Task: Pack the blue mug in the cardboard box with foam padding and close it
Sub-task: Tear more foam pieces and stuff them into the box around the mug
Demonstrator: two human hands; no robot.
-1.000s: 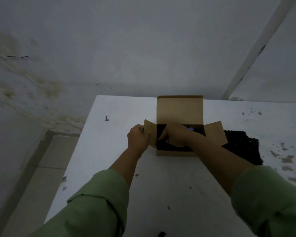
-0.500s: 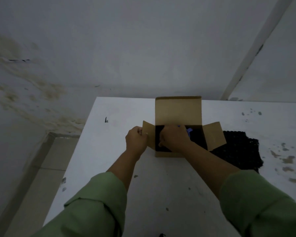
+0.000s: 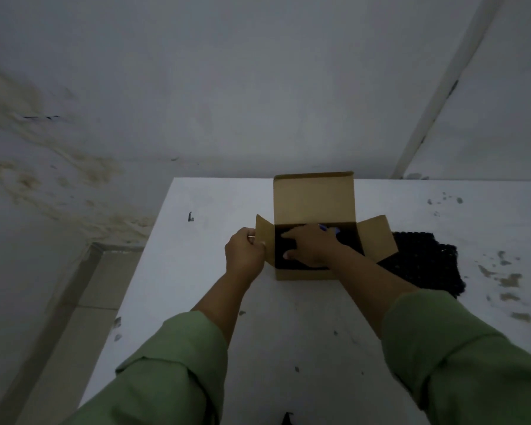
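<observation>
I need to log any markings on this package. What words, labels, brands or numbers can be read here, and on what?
None can be read.
Cardboard box: flaps and walls show plain brown, no print.
Blue mug: only a sliver shows past the right hand; no text visible.
Table: only dark marks, no lettering.

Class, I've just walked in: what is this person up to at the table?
A person is packing a cardboard box. The left hand grips its left side flap while the right hand presses into the dark interior, where a bit of the blue mug shows. All flaps are open; black foam lies beside it.
</observation>
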